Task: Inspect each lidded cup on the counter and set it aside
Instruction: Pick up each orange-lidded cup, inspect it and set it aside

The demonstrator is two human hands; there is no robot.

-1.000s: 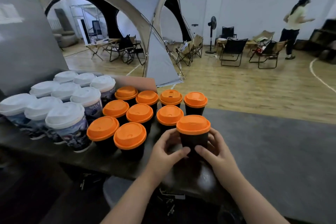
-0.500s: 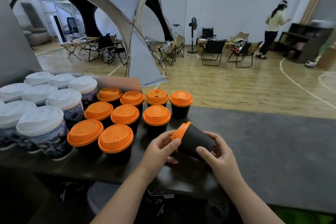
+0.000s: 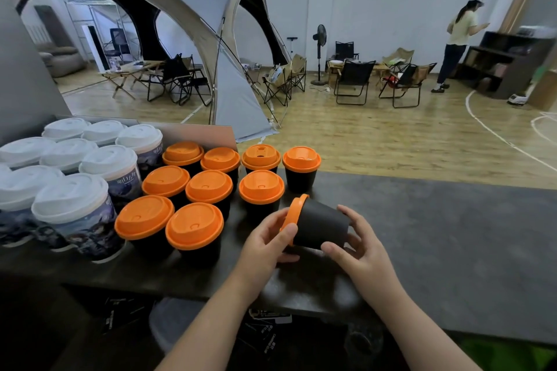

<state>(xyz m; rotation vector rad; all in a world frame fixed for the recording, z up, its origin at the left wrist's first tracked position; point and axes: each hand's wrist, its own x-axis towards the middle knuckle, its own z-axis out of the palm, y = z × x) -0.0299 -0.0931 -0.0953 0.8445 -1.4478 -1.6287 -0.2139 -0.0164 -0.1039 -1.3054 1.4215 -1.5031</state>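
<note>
Both hands are on one cup right now: the left hand (image 3: 268,238) has its thumb and fingers wrapped around the orange lid (image 3: 296,214), and the right hand (image 3: 358,245) cradles the base end of the black cup (image 3: 321,227) with the fingers curled underneath. So neither hand is free, they're both grasping that same cup, held just above the dark counter (image 3: 437,235) near its front edge

The cup is tipped on its side, lid pointing left and a bit away, bottom toward the right palm. My read is that's the whole point of the hold: one hand on each end lets you roll it and look at the wall, the lid seam and the base without setting it down. Gripping the lid rim probably also checks that it's seated properly

Everything else is parked upright in a tight cluster to the left: the other orange-lidded cups (image 3: 208,187) in rough rows, nine by my count, and further left the taller white-lidded cups (image 3: 72,214) with printed sleeves, sitting by a cardboard box flap (image 3: 208,135). The right side of the counter is bare, so I'd guess that's where inspected ones get set aside

Way in the background there's a tent (image 3: 193,9) and another person (image 3: 461,39) standing by some shelves, nothing to do with this

Seems like early days, no cup sits apart yet
</note>
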